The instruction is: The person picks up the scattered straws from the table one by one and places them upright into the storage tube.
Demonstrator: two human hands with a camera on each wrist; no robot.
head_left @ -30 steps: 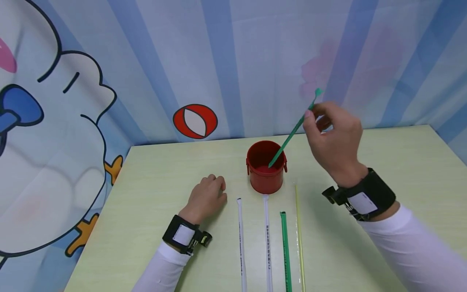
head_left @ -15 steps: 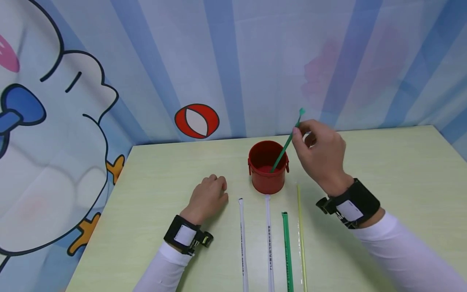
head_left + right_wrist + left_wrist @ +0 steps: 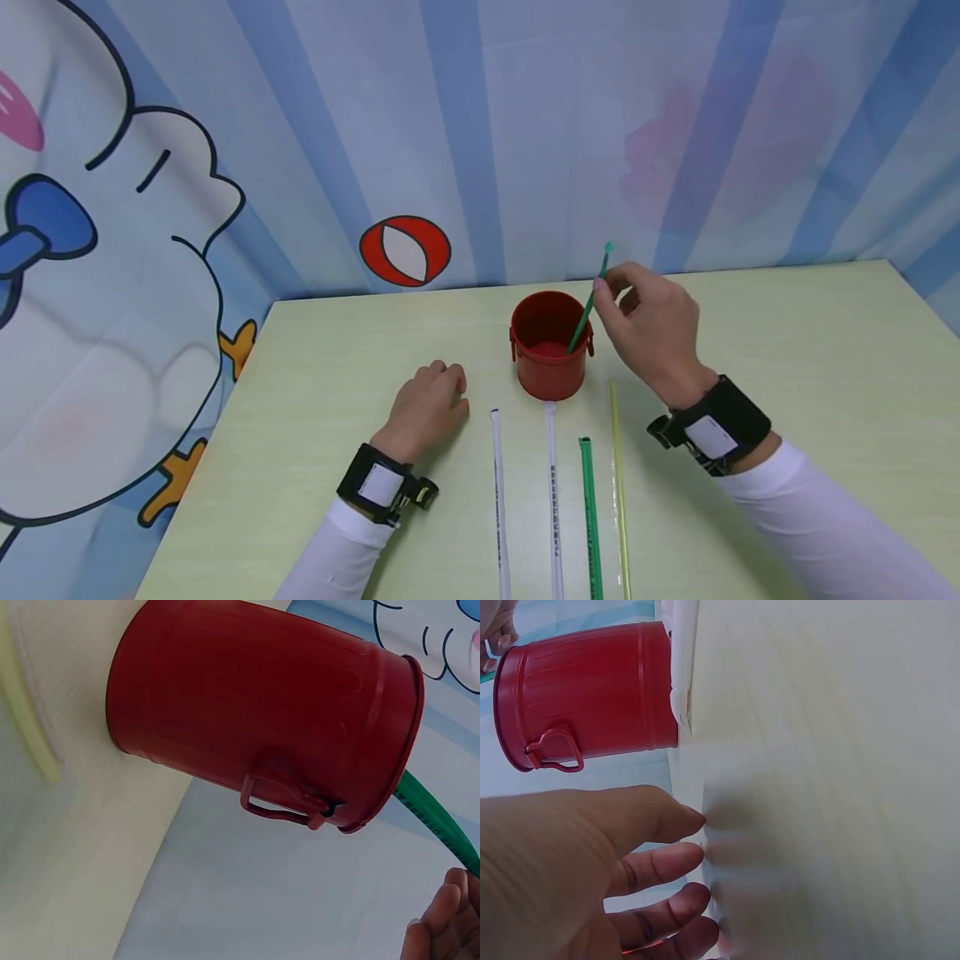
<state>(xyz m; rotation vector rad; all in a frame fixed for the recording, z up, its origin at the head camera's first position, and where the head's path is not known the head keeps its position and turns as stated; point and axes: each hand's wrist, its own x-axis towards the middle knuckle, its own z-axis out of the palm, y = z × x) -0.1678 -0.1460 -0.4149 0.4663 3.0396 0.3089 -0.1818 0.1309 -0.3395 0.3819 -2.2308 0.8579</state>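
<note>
My right hand (image 3: 652, 329) pinches a green wrapped straw (image 3: 585, 317) near its upper end. The straw slants down into a small red bucket (image 3: 551, 375), its lower end inside the rim at the right. In the right wrist view, printing shows on the straw (image 3: 439, 821), while the bucket wall (image 3: 262, 705) hides its lower part. Left of the bucket, my left hand (image 3: 423, 408) rests on the table with nothing in it. Its fingers (image 3: 660, 866) are loosely bent, tips against the tabletop, in the left wrist view.
In front of the bucket lie two white wrapped straws (image 3: 498, 500) (image 3: 554, 500), a green wrapped straw (image 3: 590, 517) and a thin yellow straw (image 3: 618, 492) in a clear sleeve, side by side. A printed curtain (image 3: 540, 142) hangs behind the pale table (image 3: 825, 375).
My right hand has moved left and down, carrying the green straw deeper into the bucket and more upright, against the right side. The left hand has stayed in place.
</note>
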